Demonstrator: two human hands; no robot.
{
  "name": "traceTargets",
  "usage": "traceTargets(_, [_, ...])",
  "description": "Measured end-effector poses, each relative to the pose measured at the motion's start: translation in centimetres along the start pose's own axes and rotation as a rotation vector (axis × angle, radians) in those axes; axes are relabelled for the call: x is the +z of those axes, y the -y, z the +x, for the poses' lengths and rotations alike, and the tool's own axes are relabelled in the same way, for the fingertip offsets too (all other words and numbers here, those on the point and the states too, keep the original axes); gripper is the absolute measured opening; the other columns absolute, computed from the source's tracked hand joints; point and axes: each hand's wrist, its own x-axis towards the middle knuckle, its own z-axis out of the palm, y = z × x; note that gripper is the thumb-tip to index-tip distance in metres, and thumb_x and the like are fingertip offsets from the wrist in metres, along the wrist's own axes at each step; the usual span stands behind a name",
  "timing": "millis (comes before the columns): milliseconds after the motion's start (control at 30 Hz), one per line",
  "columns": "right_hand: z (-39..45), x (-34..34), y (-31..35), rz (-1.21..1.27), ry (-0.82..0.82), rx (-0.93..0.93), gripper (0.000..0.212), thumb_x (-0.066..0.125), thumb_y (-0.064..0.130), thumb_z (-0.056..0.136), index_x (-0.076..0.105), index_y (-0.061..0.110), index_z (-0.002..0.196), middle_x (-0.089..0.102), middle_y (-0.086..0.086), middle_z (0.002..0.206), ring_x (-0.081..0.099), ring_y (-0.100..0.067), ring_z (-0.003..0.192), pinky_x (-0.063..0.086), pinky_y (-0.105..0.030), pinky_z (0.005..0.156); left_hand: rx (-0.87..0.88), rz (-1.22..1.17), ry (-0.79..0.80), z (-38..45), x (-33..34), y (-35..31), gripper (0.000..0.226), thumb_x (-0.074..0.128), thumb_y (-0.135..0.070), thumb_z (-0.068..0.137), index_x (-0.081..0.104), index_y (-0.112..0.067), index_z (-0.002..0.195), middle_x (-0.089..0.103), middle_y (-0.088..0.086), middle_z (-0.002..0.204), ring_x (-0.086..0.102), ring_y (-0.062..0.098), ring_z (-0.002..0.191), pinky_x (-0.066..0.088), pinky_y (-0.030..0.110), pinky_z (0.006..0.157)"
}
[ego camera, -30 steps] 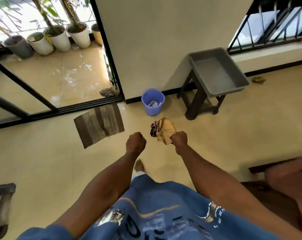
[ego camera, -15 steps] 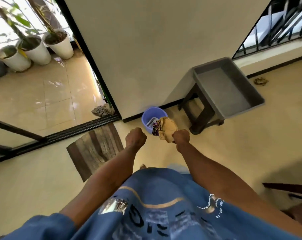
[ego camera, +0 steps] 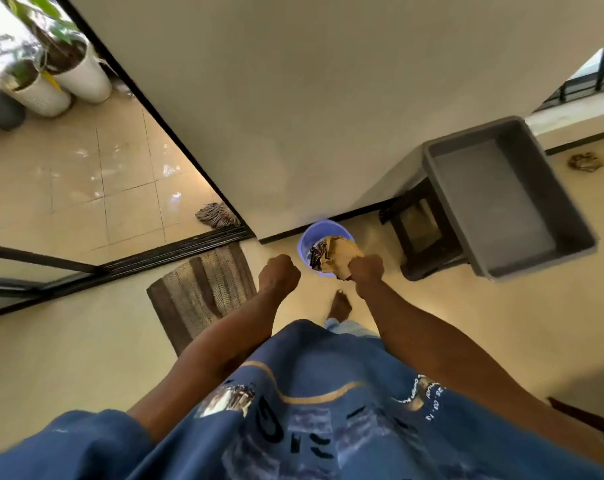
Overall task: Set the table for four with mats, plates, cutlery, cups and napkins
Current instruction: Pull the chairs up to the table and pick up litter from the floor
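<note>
Nearest, at six o'clock: a blue printed shirt (ego camera: 314, 410), worn by the person, both forearms reaching out from it toward twelve.

Item, left hand (ego camera: 279, 276): fingers curled tight into a fist, nothing in it, held over the floor just right of the mat.

Item, right hand (ego camera: 366, 271): fingers clamped round a crumpled bundle of tan paper and dark wrappers (ego camera: 331, 255) (whether any napkin is among it cannot be told). The bundle sticks out toward eleven o'clock from the fist and lies over the mouth of the bucket.

Item, one bare foot (ego camera: 340, 304), on the cream floor between the two forearms.

Item, striped brown door mat (ego camera: 203, 289), at nine o'clock from the left hand, lying askew.

Item, small lilac bucket (ego camera: 311, 235), on the floor against the wall's dark skirting, directly beyond the right hand.

Item, dark stool (ego camera: 420, 233), at two o'clock from the bucket, carrying a grey plastic tub (ego camera: 501, 199) that overhangs it.

Item, mop head (ego camera: 217, 214), at ten o'clock, beyond the sliding-door track on the tiled patio.

Farthest, at ten to eleven o'clock: white plant pots (ego camera: 65, 77) with greenery.
</note>
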Motion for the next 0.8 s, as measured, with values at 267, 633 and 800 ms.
traceTargets(267, [1.6, 0.6, 5.0, -0.35, 0.05, -0.126, 0.035, 0.051, 0.01, 0.096, 0.055, -0.006, 0.127, 0.058, -0.021, 0.127, 0.057, -0.035, 0.116, 0.045, -0.031, 0.081, -0.01, -0.02, 0.029, 4.4, -2.3, -2.3, 0.025, 0.049, -0.025, 0.09, 0.066, -0.011, 0.101, 0.068, 0.01, 0.101, 0.065, 0.03, 0.087, 0.055, 0.036, 0.074])
traceTargets(633, [-0.5, 1.9, 5.3, -0.632, -0.06, -0.44, 0.024, 0.056, 0.027, 0.096, 0.06, 0.012, 0.115, 0.067, -0.006, 0.107, 0.065, -0.022, 0.096, 0.053, -0.03, 0.082, 0.295, 0.236, 0.096, 8.6, -5.2, -4.0, 0.016, 0.05, -0.016, 0.091, 0.065, -0.011, 0.098, 0.068, 0.009, 0.104, 0.064, 0.029, 0.09, 0.047, 0.033, 0.069])
traceTargets(800, [-1.4, 0.7, 4.7, -0.748, -0.146, -0.588, 0.037, 0.057, 0.025, 0.093, 0.051, 0.012, 0.128, 0.059, -0.009, 0.126, 0.057, -0.026, 0.114, 0.046, -0.037, 0.1, 0.526, 0.43, 0.077, 9.3, -5.3, -5.8, 0.022, 0.049, -0.017, 0.091, 0.063, -0.011, 0.108, 0.065, 0.012, 0.113, 0.061, 0.033, 0.103, 0.044, 0.038, 0.085])
